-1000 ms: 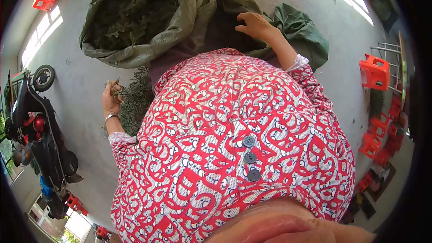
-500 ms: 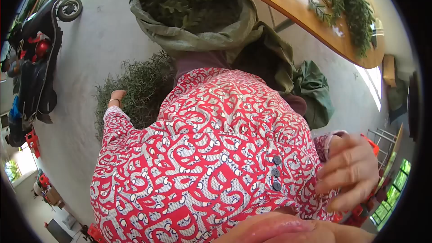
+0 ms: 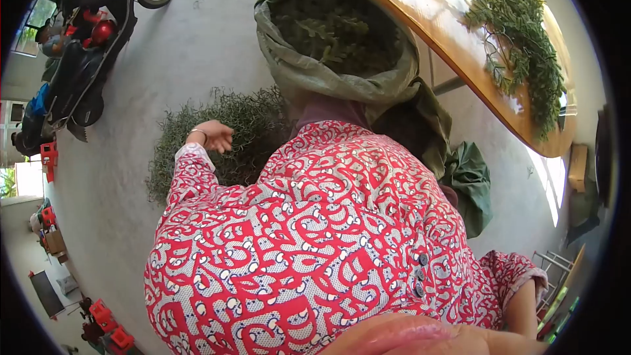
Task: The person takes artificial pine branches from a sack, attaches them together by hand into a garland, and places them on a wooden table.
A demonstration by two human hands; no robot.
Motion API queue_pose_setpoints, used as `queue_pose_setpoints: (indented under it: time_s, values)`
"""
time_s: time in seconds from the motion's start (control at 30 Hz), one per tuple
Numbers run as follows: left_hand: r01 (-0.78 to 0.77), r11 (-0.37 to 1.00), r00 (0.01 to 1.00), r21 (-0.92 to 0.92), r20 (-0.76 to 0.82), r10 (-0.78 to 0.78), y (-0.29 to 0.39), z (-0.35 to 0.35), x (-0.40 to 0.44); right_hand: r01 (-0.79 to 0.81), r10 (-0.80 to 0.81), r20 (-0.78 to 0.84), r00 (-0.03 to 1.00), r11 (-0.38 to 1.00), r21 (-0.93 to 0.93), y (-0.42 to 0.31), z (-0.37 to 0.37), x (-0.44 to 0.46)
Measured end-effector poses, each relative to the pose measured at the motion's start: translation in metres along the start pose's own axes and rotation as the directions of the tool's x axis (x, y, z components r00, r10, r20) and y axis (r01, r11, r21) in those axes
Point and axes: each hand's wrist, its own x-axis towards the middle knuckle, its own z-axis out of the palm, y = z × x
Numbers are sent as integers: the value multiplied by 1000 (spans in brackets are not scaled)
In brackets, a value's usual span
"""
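Note:
My left hand (image 3: 215, 137) is over a heap of thin green sprigs (image 3: 190, 118) on the floor at my left side. Its fingers are apart and nothing shows in them. My right forearm (image 3: 522, 309) reaches down at the lower right, and the hand itself is hidden. In front of me stands a large green sack (image 3: 296, 69) with its mouth rolled open, filled with leafy green sprigs (image 3: 332, 36). Right of it are a second, darker sack (image 3: 430, 121) and a crumpled green cloth or bag (image 3: 470, 184).
A wooden table (image 3: 434, 33) crosses the upper right, bearing a pile of green branches (image 3: 526, 46). At the left stands a black motor scooter (image 3: 85, 59). Red stools (image 3: 49, 158) and a cardboard box (image 3: 54, 242) are farther off on the left.
The view has turned, bringing more table and branches into sight. My right hand has left the darker sack and gone out of view. My left hand, earlier holding something brownish, is now open over the heap.

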Motion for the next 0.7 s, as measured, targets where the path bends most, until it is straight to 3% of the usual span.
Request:
queue_pose_setpoints:
  time_s: [0.03, 0.07, 0.1, 0.13, 0.17, 0.2, 0.23, 0.27, 0.3, 0.33, 0.4, 0.57, 0.7]
  values:
    - [-206, 978, 978, -20, 23, 207, 24, 9, -19, 2, -2, 9, 1000, 1000, -16, 4, 0, -4]
    - [-406, 914, 912, 8, -60, 406, 58, 22, -52, 5, -4, 17, 1000, 999, -34, 7, 0, -7]
    - [-621, 779, 774, 88, -91, 627, 86, 29, -75, 9, -8, 23, 1000, 999, -51, 10, 0, -10]
    - [-846, 529, 528, 61, -36, 848, 112, 36, -106, 11, -9, 31, 999, 998, -66, 13, 1, -14]
    - [-983, 171, 173, 60, 41, 984, 135, 53, -159, 18, -15, 38, 999, 997, -82, 15, 1, -15]
    - [-992, -126, -125, 13, 46, 991, 148, 77, -210, 21, -17, 46, 999, 995, -93, 17, 1, -17]
    - [-876, -453, -436, 162, 133, 890, 158, 89, -248, 27, -21, 52, 998, 994, -105, 19, 2, -17]
    - [-723, -640, -636, 262, 111, 764, 162, 107, -284, 30, -23, 59, 998, 993, -118, 22, 2, -18]
    - [-554, -754, -763, 352, 147, 630, 164, 124, -307, 28, -19, 66, 998, 991, -129, 25, 2, -18]
    - [-417, -812, -826, 408, 204, 526, 167, 141, -317, 26, -15, 73, 997, 988, -153, 26, 5, -19]
    - [-271, -830, -814, 488, 344, 468, 191, 177, -331, 71, -56, 75, 996, 973, -218, 27, 15, -31]
    - [-332, -695, -610, 638, 417, 674, 262, 212, -301, 50, -29, 86, 996, 964, -260, 30, 20, -31]
    - [-419, -615, -618, 668, 287, 732, 275, 167, -293, 24, 3, 91, 996, 955, -297, 37, 22, -30]
